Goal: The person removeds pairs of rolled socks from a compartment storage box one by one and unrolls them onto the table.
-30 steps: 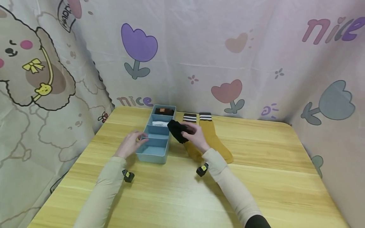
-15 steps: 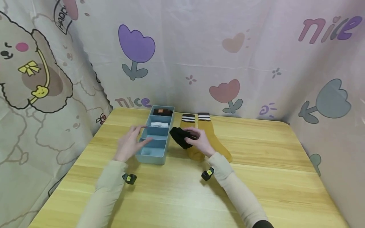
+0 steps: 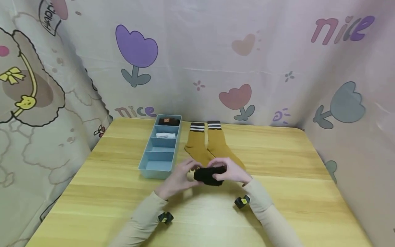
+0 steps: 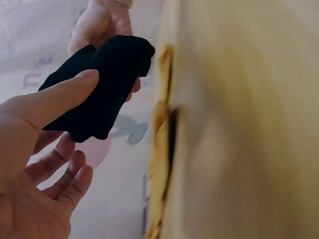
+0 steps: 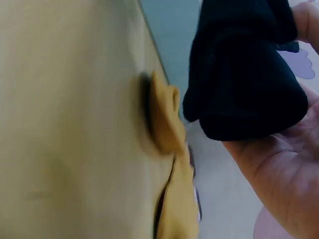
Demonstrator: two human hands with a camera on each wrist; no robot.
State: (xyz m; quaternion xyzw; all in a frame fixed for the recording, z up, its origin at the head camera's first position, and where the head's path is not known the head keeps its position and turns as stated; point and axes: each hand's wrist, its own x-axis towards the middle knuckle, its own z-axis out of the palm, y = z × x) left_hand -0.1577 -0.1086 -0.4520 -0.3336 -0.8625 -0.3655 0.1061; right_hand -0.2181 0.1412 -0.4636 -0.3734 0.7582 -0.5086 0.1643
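A folded black sock bundle (image 3: 210, 175) is held just above the table between both hands. My right hand (image 3: 231, 170) grips its right end, thumb on the near side and fingers over the top. At the left end is my left hand (image 3: 180, 178); in the left wrist view its thumb (image 4: 75, 92) lies across the black fabric, with fingers at the lower edge and behind. In the right wrist view, the black bundle (image 5: 244, 89) covers part of the right hand (image 5: 294, 174). Two mustard socks (image 3: 197, 145) with striped cuffs lie flat behind the hands.
To the left stands a blue divided box (image 3: 156, 164). Its back compartment holds a dark folded item (image 3: 169, 121) with an orange label, and the one before it holds a white folded item (image 3: 165, 135). A printed curtain (image 3: 191, 61) hangs behind the wooden table (image 3: 277, 154).
The right hand has brought the black bundle away from the box toward the table's front. My left hand has left the box's side and moved right to take the bundle's left end.
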